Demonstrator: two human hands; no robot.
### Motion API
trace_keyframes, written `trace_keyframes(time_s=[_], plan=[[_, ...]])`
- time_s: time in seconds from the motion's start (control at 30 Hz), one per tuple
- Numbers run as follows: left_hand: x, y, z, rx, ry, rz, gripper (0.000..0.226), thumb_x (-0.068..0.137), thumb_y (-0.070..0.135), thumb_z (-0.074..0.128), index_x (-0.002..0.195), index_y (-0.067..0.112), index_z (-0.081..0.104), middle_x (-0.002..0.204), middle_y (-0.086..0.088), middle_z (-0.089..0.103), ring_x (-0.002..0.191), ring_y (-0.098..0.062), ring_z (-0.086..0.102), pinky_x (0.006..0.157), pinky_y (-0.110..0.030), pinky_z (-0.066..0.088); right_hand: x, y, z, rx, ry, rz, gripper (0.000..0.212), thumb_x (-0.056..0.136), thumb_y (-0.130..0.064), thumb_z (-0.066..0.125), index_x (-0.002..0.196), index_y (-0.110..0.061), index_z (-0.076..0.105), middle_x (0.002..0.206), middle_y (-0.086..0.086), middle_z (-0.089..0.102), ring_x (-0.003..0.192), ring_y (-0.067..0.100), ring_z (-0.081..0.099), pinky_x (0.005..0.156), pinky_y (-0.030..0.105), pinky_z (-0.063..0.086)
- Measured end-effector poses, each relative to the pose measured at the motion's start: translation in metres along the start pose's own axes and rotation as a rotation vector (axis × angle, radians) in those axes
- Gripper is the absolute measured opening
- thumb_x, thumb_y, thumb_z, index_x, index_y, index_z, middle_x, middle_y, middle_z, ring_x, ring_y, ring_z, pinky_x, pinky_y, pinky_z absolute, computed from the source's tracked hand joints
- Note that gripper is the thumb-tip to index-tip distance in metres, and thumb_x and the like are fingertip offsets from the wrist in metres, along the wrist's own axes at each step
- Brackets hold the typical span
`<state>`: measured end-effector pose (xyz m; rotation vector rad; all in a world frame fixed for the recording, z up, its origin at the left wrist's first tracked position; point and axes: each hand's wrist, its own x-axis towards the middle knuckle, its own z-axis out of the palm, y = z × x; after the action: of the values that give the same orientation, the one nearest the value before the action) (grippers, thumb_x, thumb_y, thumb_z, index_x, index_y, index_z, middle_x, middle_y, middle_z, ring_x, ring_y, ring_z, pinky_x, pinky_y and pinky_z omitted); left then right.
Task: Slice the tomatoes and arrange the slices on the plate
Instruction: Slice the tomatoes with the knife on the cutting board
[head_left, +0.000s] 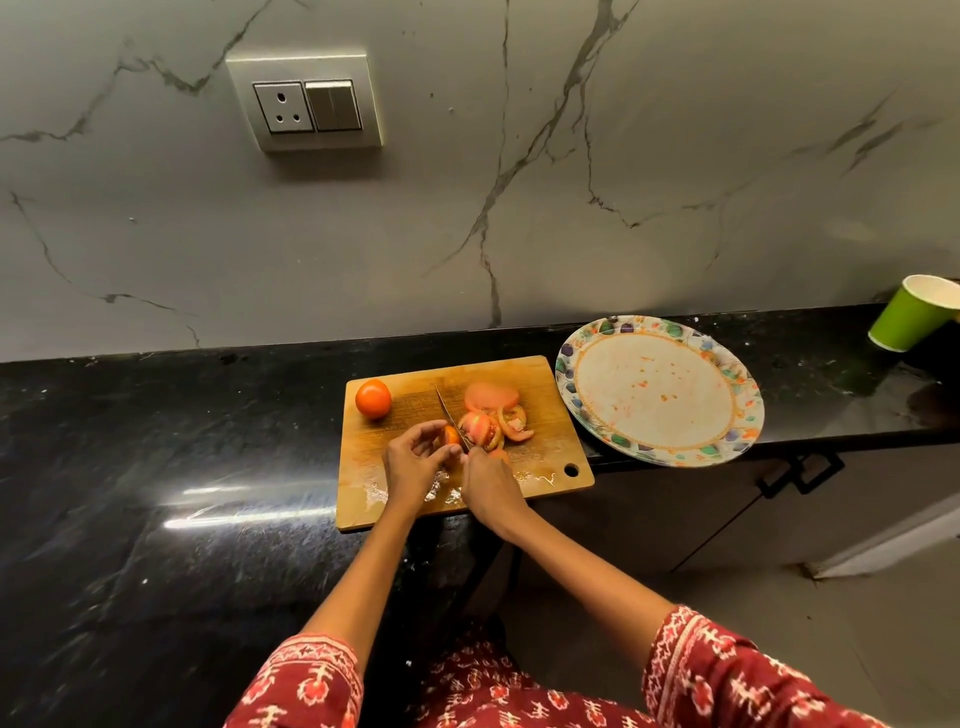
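Person seen from the head-worn camera. Both forearms are bare from above the elbow down to the left hand (415, 460) and right hand (488, 480); no rings, watch or bangles are discernible. The garment is a deep red printed fabric tunic (498, 691) bearing small repeated white and pale-pink motifs. Each sleeve ends above the elbow: the left red patterned sleeve (306, 686) closes in a broad band of pale patterned trim, and the right red patterned sleeve (727, 675) has a similar white zigzag-like border along its cuff.
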<state>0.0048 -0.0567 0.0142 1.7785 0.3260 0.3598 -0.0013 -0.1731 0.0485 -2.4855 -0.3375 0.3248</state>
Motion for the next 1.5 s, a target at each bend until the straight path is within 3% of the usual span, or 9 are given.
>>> trace_keyframes(time_s=[0.5, 0.67, 0.97, 1.13, 1.4, 1.5], plan=[[0.0, -0.002, -0.003, -0.027, 0.041, -0.023, 0.039, 0.071, -0.007, 0.071, 0.108, 0.002, 0.063, 0.101, -0.007, 0.066, 0.095, -0.016, 0.063, 0.08, -0.015, 0.053, 0.009, -0.003, 0.007, 0.018, -0.034, 0.006, 0.031, 0.102, -0.018, 0.032, 0.105, 0.002, 0.055, 0.102, 0.02, 0.064, 0.095, 0.033, 0.062, 0.067, 0.032, 0.039], [-0.001, -0.001, -0.005, -0.029, 0.042, -0.007, 0.039, 0.072, -0.007, 0.07, 0.11, 0.001, 0.062, 0.102, -0.005, 0.064, 0.096, -0.014, 0.062, 0.079, -0.011, 0.051, -0.007, 0.003, 0.007, 0.012, -0.047, -0.011, 0.031, 0.103, -0.019, 0.03, 0.111, 0.003, 0.051, 0.099, 0.018, 0.057, 0.097, 0.034, 0.058, 0.066, 0.034, 0.037], [0.0, -0.001, -0.007, -0.037, 0.056, -0.039, 0.037, 0.073, -0.006, 0.07, 0.108, 0.004, 0.063, 0.105, -0.011, 0.066, 0.099, -0.019, 0.064, 0.086, -0.026, 0.053, 0.005, -0.001, 0.014, -0.009, -0.039, -0.017, 0.029, 0.102, -0.018, 0.032, 0.109, 0.002, 0.051, 0.098, 0.019, 0.062, 0.09, 0.033, 0.062, 0.062, 0.032, 0.035], [0.002, -0.002, -0.007, -0.019, 0.059, -0.013, 0.038, 0.074, -0.005, 0.07, 0.11, 0.001, 0.062, 0.105, -0.009, 0.065, 0.098, -0.016, 0.063, 0.081, -0.014, 0.052, -0.007, 0.009, 0.014, -0.027, -0.059, -0.031, 0.028, 0.102, -0.018, 0.032, 0.11, 0.002, 0.05, 0.103, 0.019, 0.06, 0.096, 0.034, 0.06, 0.066, 0.034, 0.037], [0.001, 0.0, -0.005, 0.012, 0.052, 0.009, 0.037, 0.074, -0.006, 0.069, 0.11, 0.0, 0.062, 0.105, -0.011, 0.065, 0.097, -0.016, 0.062, 0.079, -0.01, 0.05, 0.006, 0.001, 0.014, -0.025, -0.059, 0.018, 0.025, 0.101, -0.016, 0.035, 0.109, 0.001, 0.052, 0.103, 0.018, 0.062, 0.095, 0.033, 0.061, 0.064, 0.032, 0.036], [0.004, 0.001, -0.007, 0.008, 0.047, -0.006, 0.036, 0.076, -0.005, 0.068, 0.111, 0.0, 0.061, 0.108, -0.012, 0.065, 0.1, -0.018, 0.061, 0.078, -0.011, 0.051, -0.002, 0.006, 0.013, -0.035, -0.079, 0.004, 0.027, 0.102, -0.017, 0.034, 0.11, 0.002, 0.052, 0.106, 0.018, 0.061, 0.098, 0.034, 0.06, 0.07, 0.038, 0.043]])
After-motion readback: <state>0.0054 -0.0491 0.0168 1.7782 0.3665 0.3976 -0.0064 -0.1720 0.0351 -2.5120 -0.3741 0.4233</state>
